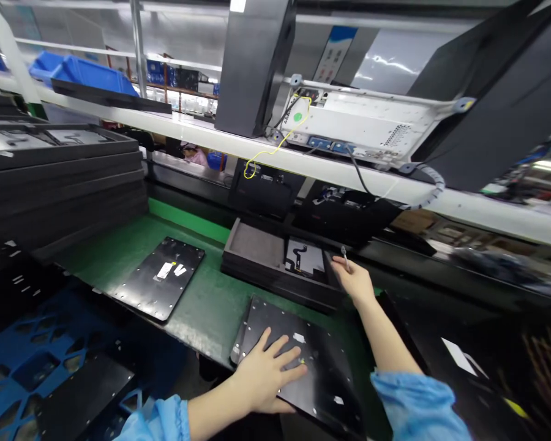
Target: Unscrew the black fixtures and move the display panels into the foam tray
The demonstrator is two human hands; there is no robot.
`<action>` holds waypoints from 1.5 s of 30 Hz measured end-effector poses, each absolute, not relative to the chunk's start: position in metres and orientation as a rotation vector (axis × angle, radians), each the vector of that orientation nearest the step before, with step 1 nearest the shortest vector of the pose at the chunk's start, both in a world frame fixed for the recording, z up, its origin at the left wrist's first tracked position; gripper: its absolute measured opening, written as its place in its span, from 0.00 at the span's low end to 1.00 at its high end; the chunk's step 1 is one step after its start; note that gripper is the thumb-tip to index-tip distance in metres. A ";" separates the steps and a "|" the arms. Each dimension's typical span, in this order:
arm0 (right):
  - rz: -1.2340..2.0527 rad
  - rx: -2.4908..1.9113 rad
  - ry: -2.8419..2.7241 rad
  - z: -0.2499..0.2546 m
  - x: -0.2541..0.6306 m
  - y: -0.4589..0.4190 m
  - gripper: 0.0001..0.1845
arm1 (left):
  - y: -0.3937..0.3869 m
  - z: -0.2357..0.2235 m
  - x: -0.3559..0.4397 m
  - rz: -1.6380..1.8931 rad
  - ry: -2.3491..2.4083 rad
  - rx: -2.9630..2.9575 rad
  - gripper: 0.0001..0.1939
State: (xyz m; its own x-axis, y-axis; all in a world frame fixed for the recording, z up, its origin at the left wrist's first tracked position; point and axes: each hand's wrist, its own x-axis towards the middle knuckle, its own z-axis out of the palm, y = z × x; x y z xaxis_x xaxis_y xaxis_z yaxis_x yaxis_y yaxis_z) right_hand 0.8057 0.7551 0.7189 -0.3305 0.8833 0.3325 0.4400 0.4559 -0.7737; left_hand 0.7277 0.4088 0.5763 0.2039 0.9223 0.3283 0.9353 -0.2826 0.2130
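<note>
My left hand point(270, 372) lies flat with its fingers spread on a black panel point(321, 355) at the bench's front edge. This panel is flat, with small screws and white stickers, and seems to rest on another plate. My right hand point(356, 278) is closed at the right end of a dark foam tray point(257, 269). A slim pen-like tool point(345, 257) sticks up from its fingers; the rest is hidden. In the tray's right compartment lies a silvery flat part point(310, 260) with a black ribbon cable. A second black panel point(165, 278) with white labels lies to the left.
Stacked dark foam trays point(59, 190) stand at the left of the green bench point(202, 318). A blue plastic crate point(22, 361) sits low at front left. Above the bench runs a white shelf point(202, 136) bearing a white device point(358, 122); a yellow cable point(275, 150) hangs there. Someone in pink point(195, 156) is beyond.
</note>
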 end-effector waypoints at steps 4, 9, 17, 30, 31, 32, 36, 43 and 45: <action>0.774 -1.066 -2.001 0.680 0.877 0.696 0.32 | 0.414 0.578 0.727 -0.579 -1.846 -2.418 0.43; 0.695 -1.451 -1.975 0.617 0.956 0.613 0.42 | 0.415 0.576 0.724 -0.585 -1.829 -2.425 0.45; 0.907 -1.711 -1.865 0.559 0.997 0.564 0.51 | 0.368 0.562 0.676 -0.853 -2.316 -2.007 0.59; 1.020 -1.865 -1.787 0.559 0.993 0.554 0.58 | 0.360 0.539 0.680 -0.828 -2.364 -1.915 0.76; 1.014 -1.878 -1.789 0.560 0.993 0.554 0.58 | 0.360 0.540 0.680 -0.816 -2.359 -1.918 0.75; 1.007 -1.897 -1.791 0.560 0.992 0.553 0.58 | 0.360 0.541 0.680 -0.802 -2.354 -1.918 0.74; 0.963 -1.973 -1.797 0.560 0.991 0.552 0.57 | 0.359 0.541 0.680 -0.765 -2.341 -1.916 0.73; 0.923 -1.993 -1.802 0.561 0.990 0.550 0.56 | 0.360 0.537 0.680 -0.756 -2.348 -1.911 0.74; 0.915 -1.995 -1.802 0.562 0.989 0.549 0.57 | 0.360 0.537 0.679 -0.753 -2.343 -1.913 0.74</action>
